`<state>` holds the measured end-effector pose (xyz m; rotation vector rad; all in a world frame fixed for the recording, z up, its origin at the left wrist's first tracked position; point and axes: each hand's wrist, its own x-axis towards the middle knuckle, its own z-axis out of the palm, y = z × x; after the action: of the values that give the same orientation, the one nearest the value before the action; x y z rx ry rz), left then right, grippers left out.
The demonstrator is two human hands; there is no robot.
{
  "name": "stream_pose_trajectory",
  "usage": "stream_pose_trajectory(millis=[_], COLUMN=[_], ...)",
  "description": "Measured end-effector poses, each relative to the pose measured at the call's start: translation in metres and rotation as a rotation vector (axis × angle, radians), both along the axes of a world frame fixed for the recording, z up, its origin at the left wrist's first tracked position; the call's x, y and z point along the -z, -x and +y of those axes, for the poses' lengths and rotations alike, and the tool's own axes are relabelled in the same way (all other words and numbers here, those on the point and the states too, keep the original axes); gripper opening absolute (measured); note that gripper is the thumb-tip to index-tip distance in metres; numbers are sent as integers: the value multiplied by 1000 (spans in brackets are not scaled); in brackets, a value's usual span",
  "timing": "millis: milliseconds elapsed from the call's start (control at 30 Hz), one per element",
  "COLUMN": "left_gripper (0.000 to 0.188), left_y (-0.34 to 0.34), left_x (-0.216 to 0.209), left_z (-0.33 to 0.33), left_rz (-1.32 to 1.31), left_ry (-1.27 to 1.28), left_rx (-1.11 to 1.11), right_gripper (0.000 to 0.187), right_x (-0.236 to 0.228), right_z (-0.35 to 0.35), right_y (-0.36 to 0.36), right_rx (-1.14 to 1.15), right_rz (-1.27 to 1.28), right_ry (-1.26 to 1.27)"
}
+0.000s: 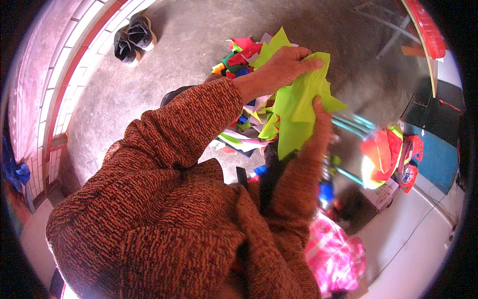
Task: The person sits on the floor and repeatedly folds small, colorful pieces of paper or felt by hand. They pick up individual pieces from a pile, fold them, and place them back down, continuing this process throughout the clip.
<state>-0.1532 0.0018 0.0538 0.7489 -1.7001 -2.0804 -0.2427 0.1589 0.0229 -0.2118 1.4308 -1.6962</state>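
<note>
My left hand point(281, 67) pinches the upper edge of a lime-green cloth piece point(298, 104), thumb on top and fingers partly hidden behind it. Along the right side of the same cloth, my right hand point(321, 117) grips with the thumb showing; its other fingers are hidden beneath. The cloth hangs with pointed, uneven corners and seems to be more than one layer. Below and beyond it, a heap of cut fabric scraps point(244, 49) in red, green, blue, yellow and pale colours lies partly covered by my left arm and the green cloth.
Dark shoes point(135, 39) stand on the concrete floor at the far left. To the right are teal tubes point(351, 124), a bright orange and yellow bundle point(382, 154), a red packet point(409, 167) and a blue panel point(435, 154). Pink checked cloth point(336, 254) lies near my right side.
</note>
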Motion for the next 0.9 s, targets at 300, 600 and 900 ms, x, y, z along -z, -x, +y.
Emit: stream_pose_trajectory(millis=[300,600,900], left_gripper=[44,38,42], left_y=[-2,-1,-4], left_x=[4,-1,-2], left_z=[1,-1,-7], left_rz=[15,26,46], left_ry=[156,-26,40], left_rx=[197,125,51], right_gripper=[40,41,49], right_x=[-9,-18,-29], right_z=[4,6,5], right_y=[-1,-4,-11], right_rx=[66,100,147], right_rz=[-106,-35,-55], right_ry=[71,83,18])
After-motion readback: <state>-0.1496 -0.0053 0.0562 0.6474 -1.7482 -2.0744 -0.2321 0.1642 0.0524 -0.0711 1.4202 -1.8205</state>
